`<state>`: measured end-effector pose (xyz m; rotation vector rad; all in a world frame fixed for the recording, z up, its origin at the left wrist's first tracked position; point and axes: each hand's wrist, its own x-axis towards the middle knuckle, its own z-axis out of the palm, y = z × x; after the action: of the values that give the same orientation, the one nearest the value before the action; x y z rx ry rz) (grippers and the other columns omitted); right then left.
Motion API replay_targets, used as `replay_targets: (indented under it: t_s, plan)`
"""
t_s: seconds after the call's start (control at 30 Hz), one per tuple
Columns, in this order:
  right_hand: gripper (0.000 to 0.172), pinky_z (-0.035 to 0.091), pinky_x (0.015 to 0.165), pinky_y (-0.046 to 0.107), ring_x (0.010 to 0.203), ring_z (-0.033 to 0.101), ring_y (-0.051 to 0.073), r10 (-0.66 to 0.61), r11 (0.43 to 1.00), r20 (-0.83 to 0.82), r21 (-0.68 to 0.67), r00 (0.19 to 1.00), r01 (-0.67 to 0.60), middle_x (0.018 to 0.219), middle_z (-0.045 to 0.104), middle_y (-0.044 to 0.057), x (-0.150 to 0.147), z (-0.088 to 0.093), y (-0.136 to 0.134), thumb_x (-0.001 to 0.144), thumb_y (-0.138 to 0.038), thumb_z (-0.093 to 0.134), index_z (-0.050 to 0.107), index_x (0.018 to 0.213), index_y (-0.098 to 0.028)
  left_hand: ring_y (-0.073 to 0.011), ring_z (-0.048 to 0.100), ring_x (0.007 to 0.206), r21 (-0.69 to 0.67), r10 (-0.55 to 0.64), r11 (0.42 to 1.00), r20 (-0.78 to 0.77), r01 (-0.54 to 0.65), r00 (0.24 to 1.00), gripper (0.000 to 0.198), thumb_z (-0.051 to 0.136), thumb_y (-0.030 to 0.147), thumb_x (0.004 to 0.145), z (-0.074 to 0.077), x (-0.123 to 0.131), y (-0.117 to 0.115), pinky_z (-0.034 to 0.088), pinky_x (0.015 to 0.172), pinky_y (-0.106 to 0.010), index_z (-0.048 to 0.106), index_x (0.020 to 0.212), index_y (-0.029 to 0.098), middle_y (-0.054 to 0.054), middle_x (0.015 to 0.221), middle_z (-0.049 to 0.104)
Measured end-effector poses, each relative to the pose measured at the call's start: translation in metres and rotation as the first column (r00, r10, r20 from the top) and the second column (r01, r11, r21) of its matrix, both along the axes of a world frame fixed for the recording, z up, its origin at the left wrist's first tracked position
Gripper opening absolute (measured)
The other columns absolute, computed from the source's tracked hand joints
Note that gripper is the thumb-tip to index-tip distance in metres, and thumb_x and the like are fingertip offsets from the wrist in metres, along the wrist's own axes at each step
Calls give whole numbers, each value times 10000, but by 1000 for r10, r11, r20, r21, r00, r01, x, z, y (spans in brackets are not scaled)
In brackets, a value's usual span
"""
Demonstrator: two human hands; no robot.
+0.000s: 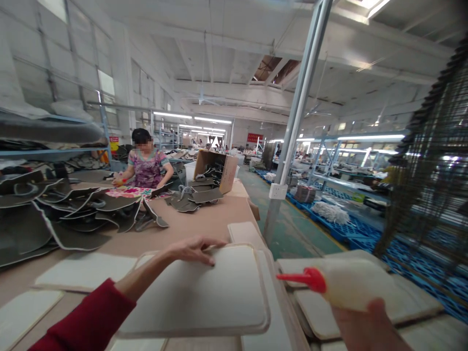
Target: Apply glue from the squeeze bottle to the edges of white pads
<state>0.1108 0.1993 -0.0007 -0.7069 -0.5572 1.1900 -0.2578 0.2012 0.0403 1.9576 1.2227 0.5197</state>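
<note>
My left hand (195,249) grips the far edge of a white rounded rectangular panel (215,297), thumb on its face and fingers along the rim. The panel is tilted and overlaps other white panels on the table. At the right, my right hand (369,324) is wrapped round a translucent squeeze bottle (360,282), partly blurred. The bottle lies sideways, its red nozzle (303,279) pointing left toward the panel but apart from it. Pale liquid seems to be inside. Part of the right hand is cut off by the frame's lower edge.
More white panels (87,270) lie on the brown table (193,222), and others (409,297) are stacked at the right. Grey curved pieces (80,209) cover the left. Across the table a person (148,163) works near a cardboard box (228,173). A metal post (292,122) rises beside the table.
</note>
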Motion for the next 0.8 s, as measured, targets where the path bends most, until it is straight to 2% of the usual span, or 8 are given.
replay_targets:
  t_s: [0.13,0.23,0.33,0.4,0.57,0.7,0.8]
  plan:
    - [610,456,940,398,1178,499,246,25,992,62,120,998,-32,1287,546,30,9,16,24,655,-468,735,569,1207,-268,-240,532,1061,-62,-94,994,-64,91,993,729,699,512,696,17,3,-18,376,871,-245,500,1338,229,-25,1244,606]
    - [675,510,827,268,1057,581,212,59,985,85,157,995,-72,1163,626,54,7,18,30,555,-415,819,592,1171,-257,-230,538,1071,-95,-128,988,-83,120,988,723,701,507,700,24,3,-25,367,901,-236,501,1338,232,-10,1233,615]
    - [682,503,719,164,930,632,172,143,968,118,191,983,-164,1029,676,56,6,18,32,495,-292,856,612,1130,-255,-221,544,1066,-101,-142,986,-73,134,987,723,719,513,678,26,2,-27,366,908,-230,516,1323,258,17,1202,629]
    - [668,521,720,202,851,651,182,184,958,132,198,974,-208,964,688,44,5,20,32,482,-288,857,620,1106,-270,-219,548,1058,-103,-152,984,-54,146,987,721,725,518,668,26,1,-27,374,903,-228,527,1313,264,25,1171,641]
    - [723,541,704,257,729,658,200,137,981,144,118,980,-155,882,696,40,3,26,30,368,-324,893,647,1045,-253,-231,512,1135,-178,-174,970,-29,167,984,730,731,512,665,34,3,-30,350,955,-227,527,1314,246,23,1245,605]
    - [653,528,721,243,741,652,182,119,977,171,154,978,-146,895,695,48,3,23,27,420,-324,882,655,1029,-254,-242,458,1221,-228,-181,957,18,181,983,766,750,484,655,39,6,-31,316,1005,-227,504,1333,225,11,1335,542]
    - [527,536,679,248,706,654,197,115,964,264,202,958,-171,796,691,67,5,22,23,463,-377,864,688,936,-226,-242,455,1229,-217,-184,958,42,188,982,783,777,458,630,38,7,-31,319,1003,-216,511,1327,221,8,1338,540]
